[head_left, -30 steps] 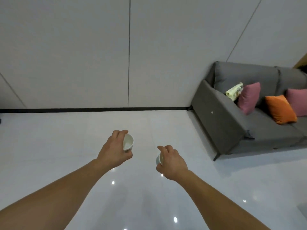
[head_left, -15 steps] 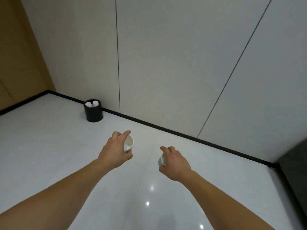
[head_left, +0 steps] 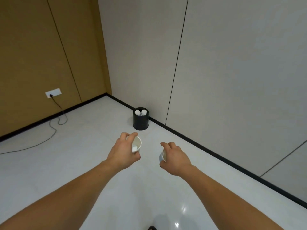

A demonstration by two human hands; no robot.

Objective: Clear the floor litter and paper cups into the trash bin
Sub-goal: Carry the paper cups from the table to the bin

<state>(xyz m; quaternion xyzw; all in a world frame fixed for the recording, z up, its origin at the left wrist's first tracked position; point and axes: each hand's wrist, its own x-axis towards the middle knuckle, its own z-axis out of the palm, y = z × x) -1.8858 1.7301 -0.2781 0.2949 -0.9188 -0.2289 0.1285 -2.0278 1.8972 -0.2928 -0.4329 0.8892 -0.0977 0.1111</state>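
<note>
Left grip [head_left: 123, 152]: curling round a white paper cup [head_left: 137, 144], near the black round trash bin [head_left: 140, 121].
Right grip [head_left: 176, 159]: clasping a second white paper cup [head_left: 163, 155].
Handling: probably light and crushable; gently holding the sidewalls is looking wisest.

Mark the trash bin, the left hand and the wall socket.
trash bin [head_left: 140, 122], head view, black front wall.
left hand [head_left: 123, 151], head view, back of the hand.
wall socket [head_left: 53, 93], head view, middle of the white plate.

The right hand [head_left: 176, 157] hides most of its cup [head_left: 162, 155].
</note>
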